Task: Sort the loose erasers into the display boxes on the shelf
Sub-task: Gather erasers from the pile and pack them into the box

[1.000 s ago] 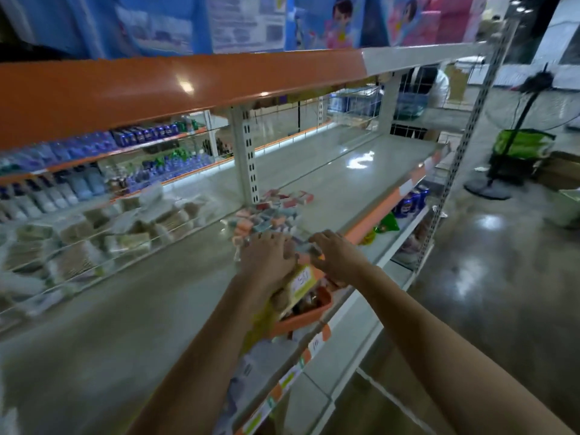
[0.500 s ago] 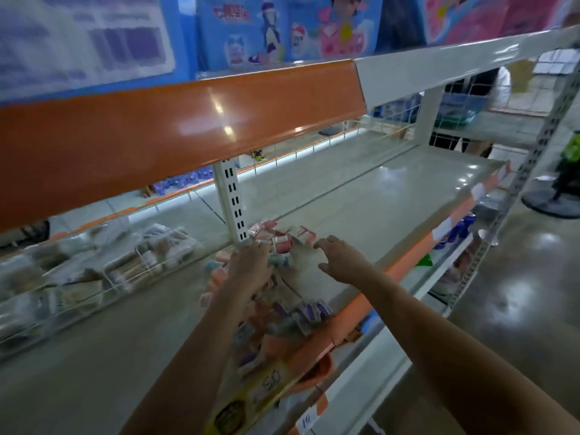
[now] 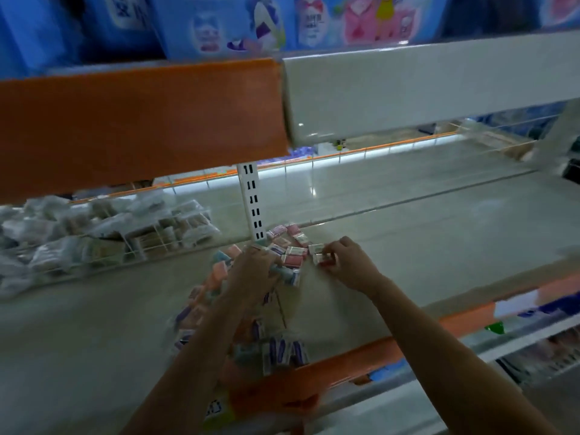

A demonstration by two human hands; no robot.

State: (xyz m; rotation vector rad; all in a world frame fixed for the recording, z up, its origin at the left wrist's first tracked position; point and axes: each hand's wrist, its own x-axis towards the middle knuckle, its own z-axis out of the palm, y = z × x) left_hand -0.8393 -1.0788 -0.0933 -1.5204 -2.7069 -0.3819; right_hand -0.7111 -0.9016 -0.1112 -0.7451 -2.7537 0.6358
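The loose erasers (image 3: 276, 255) lie on the pale grey shelf (image 3: 423, 246) in a scattered band whose long axis runs from the shelf's orange front lip (image 3: 345, 365) back toward the white slotted upright (image 3: 252, 202). Each is a small rectangular block in a printed paper sleeve, pink, peach, pale blue or purple-striped, and they point every which way, some flat and some on edge. The left hand (image 3: 254, 271) rests palm-down on the far part of the pile, fingers bent over several blocks; whether it actually grips one cannot be told through the blur. The right hand (image 3: 348, 265) pinches a white-sleeved eraser (image 3: 323, 258) between curled fingertips at the pile's right edge, its long side roughly across the shelf. To the left, a white wire divider (image 3: 141, 243) fences off clear-wrapped packets (image 3: 94, 221). An orange and cream shelf fascia (image 3: 282, 105) overhangs the view above, with blue and pink printed packs (image 3: 219, 26) standing on top.
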